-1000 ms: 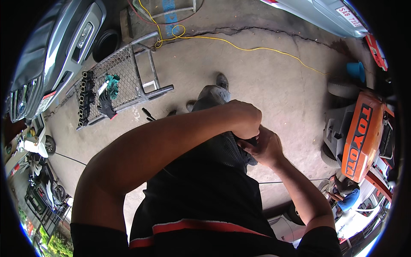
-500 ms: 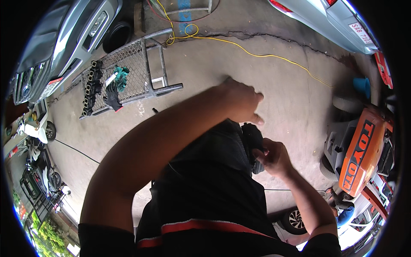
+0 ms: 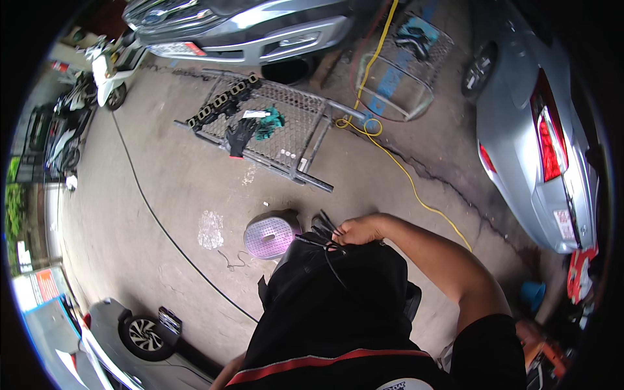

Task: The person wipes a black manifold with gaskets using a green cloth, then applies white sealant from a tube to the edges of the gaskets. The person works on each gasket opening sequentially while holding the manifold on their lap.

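My right hand [image 3: 356, 231] is closed at the front of my dark clothing, gripping a bundle of thin black cables [image 3: 323, 227]. One loose end hangs down over the black cloth [image 3: 325, 292]. Of my left arm only a sliver of forearm [image 3: 229, 372] shows at the lower edge; the left hand is out of sight. Just beyond the cables, to the left, a pinkish-purple step stool [image 3: 270, 238] with a perforated top stands on the floor.
A metal mesh rack [image 3: 286, 146] holds a black part with rectangular ports [image 3: 224, 103], a black glove [image 3: 240, 135] and a green glove [image 3: 270, 123]. A yellow hose [image 3: 416, 185] and a black hose [image 3: 146, 201] cross the concrete. Cars [image 3: 520, 130] and a scooter [image 3: 107, 75] surround the area.
My view has turned left, bringing the stool into sight. My outstretched left arm has dropped almost out of view. My right hand has left the dark object at my side and now grips cables.
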The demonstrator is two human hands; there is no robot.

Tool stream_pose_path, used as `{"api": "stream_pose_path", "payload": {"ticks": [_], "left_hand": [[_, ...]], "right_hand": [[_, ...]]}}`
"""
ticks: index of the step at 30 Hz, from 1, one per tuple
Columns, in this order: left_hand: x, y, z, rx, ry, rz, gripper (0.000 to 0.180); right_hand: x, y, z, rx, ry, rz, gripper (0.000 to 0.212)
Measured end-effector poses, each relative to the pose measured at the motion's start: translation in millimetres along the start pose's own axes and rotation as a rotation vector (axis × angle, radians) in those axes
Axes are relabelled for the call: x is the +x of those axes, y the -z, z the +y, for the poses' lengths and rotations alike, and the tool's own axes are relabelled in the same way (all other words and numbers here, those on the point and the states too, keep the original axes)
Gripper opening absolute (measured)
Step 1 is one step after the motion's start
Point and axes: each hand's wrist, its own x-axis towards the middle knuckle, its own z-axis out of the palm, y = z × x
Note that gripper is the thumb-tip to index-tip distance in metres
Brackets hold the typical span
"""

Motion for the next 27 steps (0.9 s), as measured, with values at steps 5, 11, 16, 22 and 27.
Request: {"api": "stream_pose_path", "payload": {"ticks": [5,11,16,22,27], "left_hand": [[44,-84,-25,-0.384,0.008,0.31,0.017],[21,-130,-59,-0.637,0.061,0.471,0.019],[-16,-120,-71,-0.624,0.106,0.537,0.021],[-65,10,-6,0.032,0.221,0.653,0.027],[-34,115,99,0.144,-0.125,0.765,0.027]], "right_hand": [[14,2,-4,0.178,-0.024,-0.242,0.023],[-36,-13,-1,0.08,-0.185,-0.163,0.03],[-97,-43,19,0.349,-0.202,-0.092,0.029],[-167,-110,89,0.705,-0.135,0.033,0.039],[-159,-202,151,0.866,-0.214,0.137,0.044]]}}
